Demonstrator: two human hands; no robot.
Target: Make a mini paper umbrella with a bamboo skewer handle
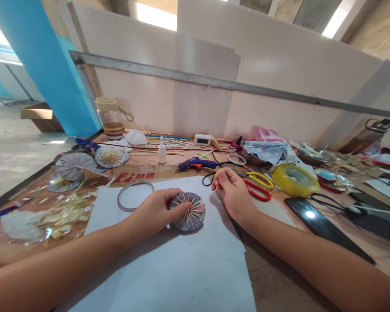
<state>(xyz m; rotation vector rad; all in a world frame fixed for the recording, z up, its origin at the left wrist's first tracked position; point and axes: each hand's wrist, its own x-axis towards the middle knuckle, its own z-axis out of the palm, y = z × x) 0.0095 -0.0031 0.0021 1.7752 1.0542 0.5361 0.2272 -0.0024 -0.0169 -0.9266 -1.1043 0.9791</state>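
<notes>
A small round fan-like disc [195,216] with thin pale ribs spreading from its centre is held by my left hand [162,210], the thumb lying across its face. To the right of it, my right hand [229,190] is raised over the paper's right edge with fingers curled and fingertips together; anything between them is too small to make out. White paper [182,273] lies under both hands. A metal ring [120,197] rests on the paper left of the disc. Beyond my hands is a blue glue gun [198,164]. Red-handled scissors [258,190] lie beside my right wrist.
A yellow tape roll [294,180] and a black phone [328,227] lie at the right. Finished-looking pleated discs [76,166] and pale scraps [68,208] cover the left side. A small bottle [162,151], a jar [110,119] and a white timer [202,139] stand towards the back.
</notes>
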